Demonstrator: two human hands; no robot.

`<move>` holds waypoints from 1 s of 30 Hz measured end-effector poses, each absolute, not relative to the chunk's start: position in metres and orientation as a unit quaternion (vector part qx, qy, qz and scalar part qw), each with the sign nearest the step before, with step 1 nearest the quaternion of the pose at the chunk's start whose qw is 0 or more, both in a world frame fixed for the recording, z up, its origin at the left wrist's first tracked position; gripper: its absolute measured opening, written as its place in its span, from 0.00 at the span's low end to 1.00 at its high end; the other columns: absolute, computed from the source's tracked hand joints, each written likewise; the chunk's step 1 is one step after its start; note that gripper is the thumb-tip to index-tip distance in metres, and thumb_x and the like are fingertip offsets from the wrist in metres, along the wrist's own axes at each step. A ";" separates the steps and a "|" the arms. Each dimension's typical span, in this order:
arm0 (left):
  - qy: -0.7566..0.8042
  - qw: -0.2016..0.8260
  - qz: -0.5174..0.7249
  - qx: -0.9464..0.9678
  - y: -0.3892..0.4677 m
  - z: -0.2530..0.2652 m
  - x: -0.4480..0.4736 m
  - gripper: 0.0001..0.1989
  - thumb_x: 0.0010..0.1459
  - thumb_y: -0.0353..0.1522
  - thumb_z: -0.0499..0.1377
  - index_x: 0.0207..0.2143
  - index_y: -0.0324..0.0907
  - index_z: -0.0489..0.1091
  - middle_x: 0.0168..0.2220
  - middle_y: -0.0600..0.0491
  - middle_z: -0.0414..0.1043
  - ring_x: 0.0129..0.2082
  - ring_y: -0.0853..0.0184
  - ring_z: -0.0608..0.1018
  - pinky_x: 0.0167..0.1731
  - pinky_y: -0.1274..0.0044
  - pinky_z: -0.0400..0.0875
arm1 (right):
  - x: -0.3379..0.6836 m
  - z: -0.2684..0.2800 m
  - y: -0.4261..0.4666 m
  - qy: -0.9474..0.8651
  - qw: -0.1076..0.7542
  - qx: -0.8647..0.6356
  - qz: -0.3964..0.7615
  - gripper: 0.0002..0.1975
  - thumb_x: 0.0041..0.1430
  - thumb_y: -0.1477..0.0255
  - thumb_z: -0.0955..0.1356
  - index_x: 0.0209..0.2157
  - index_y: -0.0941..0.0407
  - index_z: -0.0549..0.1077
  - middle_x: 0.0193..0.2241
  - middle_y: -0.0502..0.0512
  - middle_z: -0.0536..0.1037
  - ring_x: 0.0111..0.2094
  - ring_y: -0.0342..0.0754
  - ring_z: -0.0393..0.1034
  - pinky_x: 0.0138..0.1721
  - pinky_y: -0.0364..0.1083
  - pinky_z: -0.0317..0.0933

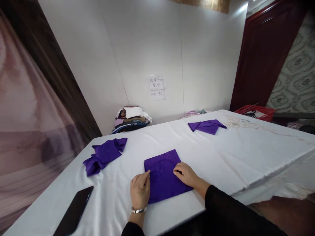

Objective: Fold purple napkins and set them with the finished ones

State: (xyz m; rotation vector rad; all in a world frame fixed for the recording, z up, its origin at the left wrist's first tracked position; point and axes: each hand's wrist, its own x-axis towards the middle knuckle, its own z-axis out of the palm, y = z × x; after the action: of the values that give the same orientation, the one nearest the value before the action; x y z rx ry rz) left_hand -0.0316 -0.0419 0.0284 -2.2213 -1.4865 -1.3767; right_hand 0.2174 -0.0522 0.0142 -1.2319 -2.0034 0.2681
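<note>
Two sides of a flat purple cloth [164, 183] are pinched at once. Near its left edge, fabric is caught between the thumb and forefinger of the left hand [140, 189], the other fingers being curled in. Near its right edge, fabric is nipped by the right hand [186, 174] in the same manner, so the grip is pressed together on both sides. A silver-coloured bracelet [139, 210] is worn on the left wrist. The flat purple cloth is spread, roughly four-cornered, on a white-covered counter [211, 164].

To the left of the flat purple cloth, a bunched purple cloth [107, 152] is set well apart, and a dark phone [73, 211] is laid nearer the viewer. Beyond it, to the right, a folded purple cloth [208, 127] is placed. Farther beyond it, a stack of garments [131, 120] is seen, and two handwritten notes [157, 83] are fixed to the wall [147, 42].
</note>
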 end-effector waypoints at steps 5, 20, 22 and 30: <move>-0.590 -0.057 -0.418 -0.688 -0.033 0.013 -0.032 0.17 0.55 0.38 0.51 0.44 0.41 0.69 0.34 0.50 0.76 0.32 0.64 0.77 0.34 0.73 0.70 | 0.217 0.016 -0.053 -0.782 0.374 -0.486 0.110 0.07 0.58 0.71 0.63 0.32 0.53 0.73 0.30 0.52 0.74 0.34 0.47 0.66 0.38 0.47 0.59; -0.526 -0.241 -0.463 -0.672 -0.047 0.052 -0.001 0.20 0.55 0.38 0.53 0.50 0.44 0.65 0.36 0.50 0.74 0.37 0.62 0.76 0.39 0.70 0.69 | 0.205 0.033 -0.062 -0.740 0.402 -0.475 0.257 0.25 0.54 0.66 0.66 0.54 0.52 0.63 0.45 0.57 0.73 0.44 0.51 0.66 0.47 0.51 0.59; -0.500 -0.364 -0.487 -0.617 -0.051 0.060 0.012 0.23 0.53 0.39 0.55 0.51 0.44 0.63 0.34 0.52 0.74 0.37 0.64 0.76 0.39 0.72 0.70 | 0.195 0.042 -0.070 -0.748 0.399 -0.421 0.321 0.39 0.49 0.64 0.70 0.61 0.52 0.51 0.55 0.59 0.63 0.53 0.54 0.60 0.53 0.53 0.54; -0.418 -0.569 -0.451 -0.545 -0.071 0.064 0.033 0.30 0.55 0.44 0.53 0.58 0.46 0.53 0.52 0.47 0.67 0.51 0.63 0.70 0.51 0.70 0.64 | 0.168 0.040 -0.081 -0.613 0.491 -0.427 0.449 0.40 0.50 0.66 0.69 0.61 0.51 0.48 0.58 0.56 0.59 0.58 0.53 0.52 0.58 0.54 0.45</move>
State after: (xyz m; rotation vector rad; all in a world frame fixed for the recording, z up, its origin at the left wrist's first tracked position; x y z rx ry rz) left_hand 0.0330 -0.0709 0.0643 -2.8873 -2.2140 -2.3890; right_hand 0.1677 -0.0810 0.0404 -1.0364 -1.4872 1.0893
